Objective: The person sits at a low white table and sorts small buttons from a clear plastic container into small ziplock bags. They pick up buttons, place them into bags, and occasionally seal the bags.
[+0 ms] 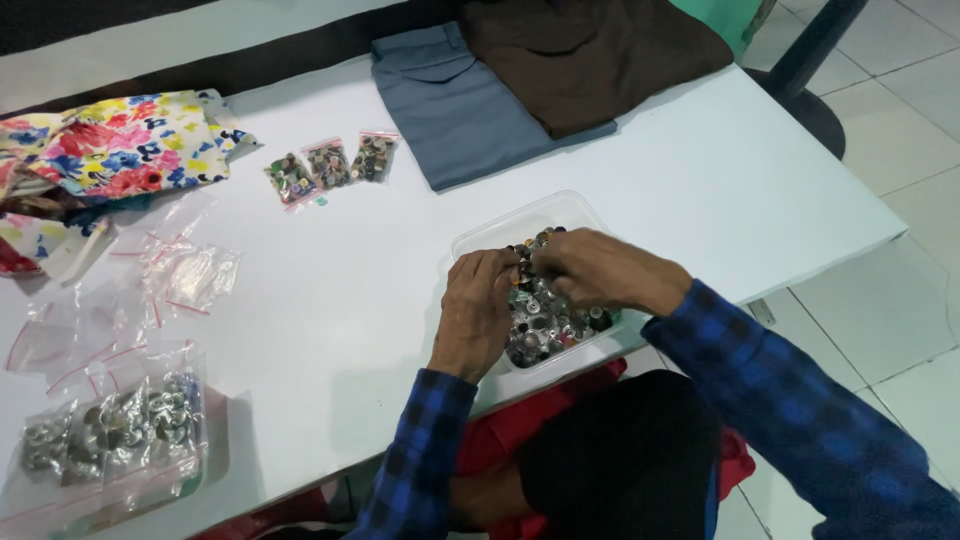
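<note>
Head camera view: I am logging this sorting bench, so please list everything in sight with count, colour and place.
clear tray: one, see-through plastic, near table edge, full of mixed buttons
buttons: many, dark, silver and green, heaped in the tray
small filled bags: three, clear with red strips, mid-table in a row
empty bags: several, clear, left of centre
bags of silver pieces: a few, near left corner
floral cloth: one, multicoloured, far left
blue-grey garment: one, folded, far side
brown garment: one, folded, overlapping the blue-grey one
table: one, white
left hand: over the tray, fingers in the buttons
right hand: over the tray, touching the left
</note>
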